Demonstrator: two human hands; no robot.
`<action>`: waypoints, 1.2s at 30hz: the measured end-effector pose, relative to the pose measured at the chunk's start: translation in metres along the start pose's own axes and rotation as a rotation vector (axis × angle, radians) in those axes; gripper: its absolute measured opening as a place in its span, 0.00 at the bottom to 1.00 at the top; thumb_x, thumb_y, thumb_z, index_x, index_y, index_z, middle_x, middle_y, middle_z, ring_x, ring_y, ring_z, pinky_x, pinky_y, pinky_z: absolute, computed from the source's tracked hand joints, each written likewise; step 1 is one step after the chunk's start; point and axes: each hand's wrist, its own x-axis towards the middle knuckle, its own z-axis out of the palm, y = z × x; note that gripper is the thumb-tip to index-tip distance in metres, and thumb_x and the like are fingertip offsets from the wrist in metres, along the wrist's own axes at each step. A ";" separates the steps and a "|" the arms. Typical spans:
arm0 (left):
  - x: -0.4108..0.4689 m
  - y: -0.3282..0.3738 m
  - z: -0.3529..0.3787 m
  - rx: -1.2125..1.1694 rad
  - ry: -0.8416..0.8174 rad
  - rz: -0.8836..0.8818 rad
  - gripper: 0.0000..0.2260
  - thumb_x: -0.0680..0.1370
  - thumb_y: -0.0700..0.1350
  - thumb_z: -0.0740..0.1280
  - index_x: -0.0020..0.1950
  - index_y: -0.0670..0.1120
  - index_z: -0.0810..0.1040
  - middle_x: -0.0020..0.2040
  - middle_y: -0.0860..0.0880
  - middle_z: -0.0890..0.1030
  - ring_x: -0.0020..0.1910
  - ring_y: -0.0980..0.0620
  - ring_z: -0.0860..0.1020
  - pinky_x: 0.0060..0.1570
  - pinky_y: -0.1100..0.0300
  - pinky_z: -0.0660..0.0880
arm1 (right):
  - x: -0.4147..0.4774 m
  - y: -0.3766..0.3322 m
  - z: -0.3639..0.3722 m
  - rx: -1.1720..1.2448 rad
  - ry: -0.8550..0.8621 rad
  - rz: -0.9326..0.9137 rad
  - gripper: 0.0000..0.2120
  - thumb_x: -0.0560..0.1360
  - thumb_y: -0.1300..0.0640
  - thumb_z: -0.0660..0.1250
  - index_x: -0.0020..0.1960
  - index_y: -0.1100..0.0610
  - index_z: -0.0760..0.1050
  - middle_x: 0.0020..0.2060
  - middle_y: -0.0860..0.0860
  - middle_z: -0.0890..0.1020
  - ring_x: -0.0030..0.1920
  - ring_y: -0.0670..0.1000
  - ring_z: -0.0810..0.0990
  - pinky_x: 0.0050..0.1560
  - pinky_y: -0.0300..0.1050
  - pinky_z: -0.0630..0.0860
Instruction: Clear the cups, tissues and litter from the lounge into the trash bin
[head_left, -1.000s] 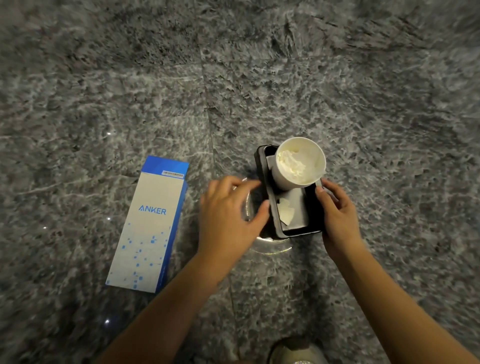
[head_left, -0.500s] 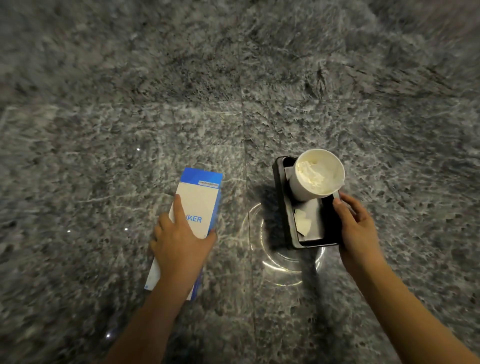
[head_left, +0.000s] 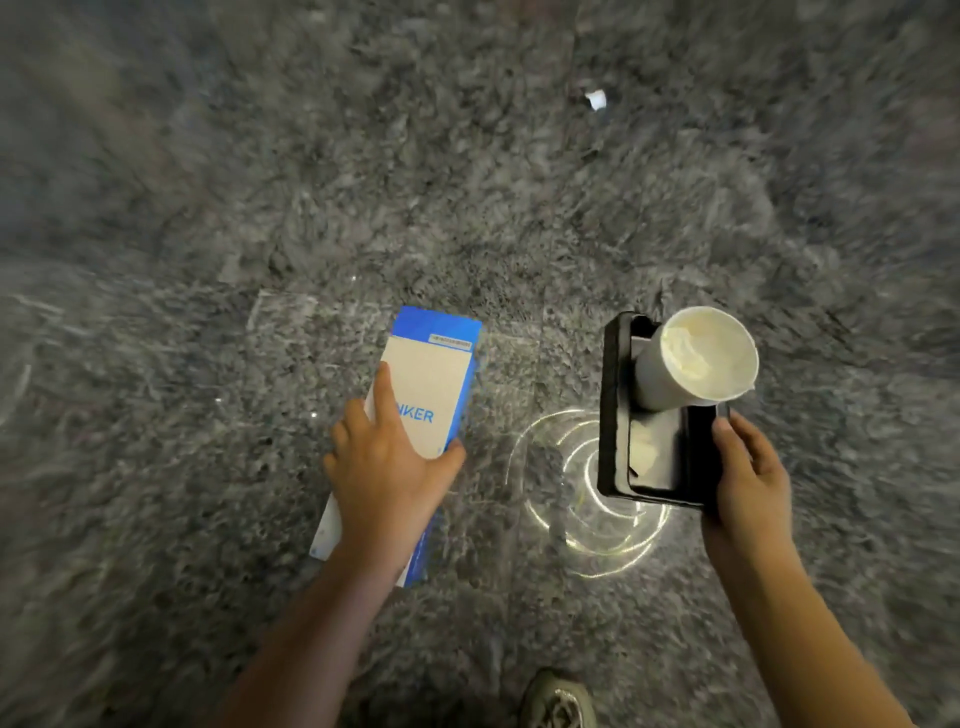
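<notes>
Marble floor (head_left: 208, 467). Litter pickup: left hand (head_left: 384, 478) fingers (head_left: 383, 395) clamped across box (head_left: 431, 374); right hand (head_left: 748, 478) grips tray (head_left: 613, 415) bearing cup (head_left: 696, 364). Next: lift box.

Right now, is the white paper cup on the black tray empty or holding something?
Not empty. The white paper cup has crumpled white material, likely tissue, showing inside its open mouth; how full, cannot tell.

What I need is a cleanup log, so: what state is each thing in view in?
left hand: grips the box.
box: closed, in the left hand's grip.
right hand: grips the tray's near end.
tray: held, carrying the cup.
cup: lidless, tilted, tissue wad inside.
paper scrap: loose on the floor, untouched.
</notes>
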 end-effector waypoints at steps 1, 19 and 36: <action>-0.001 0.012 -0.026 0.004 0.011 -0.003 0.45 0.65 0.58 0.71 0.76 0.50 0.52 0.62 0.40 0.69 0.60 0.39 0.68 0.56 0.47 0.66 | -0.006 -0.025 0.007 0.007 -0.001 0.001 0.04 0.77 0.58 0.64 0.48 0.50 0.76 0.39 0.44 0.83 0.39 0.40 0.82 0.36 0.33 0.77; 0.137 0.230 -0.219 0.000 0.090 -0.064 0.44 0.66 0.59 0.70 0.76 0.51 0.52 0.60 0.41 0.71 0.61 0.40 0.68 0.57 0.47 0.67 | 0.101 -0.303 0.131 0.043 -0.027 0.003 0.10 0.77 0.58 0.64 0.58 0.54 0.74 0.45 0.47 0.82 0.39 0.38 0.82 0.35 0.30 0.76; 0.548 0.475 -0.100 -0.058 0.005 -0.008 0.43 0.66 0.53 0.74 0.74 0.45 0.55 0.63 0.37 0.69 0.61 0.37 0.68 0.59 0.45 0.68 | 0.517 -0.417 0.326 0.009 0.064 -0.017 0.07 0.77 0.60 0.64 0.49 0.49 0.77 0.38 0.41 0.83 0.42 0.39 0.80 0.47 0.32 0.76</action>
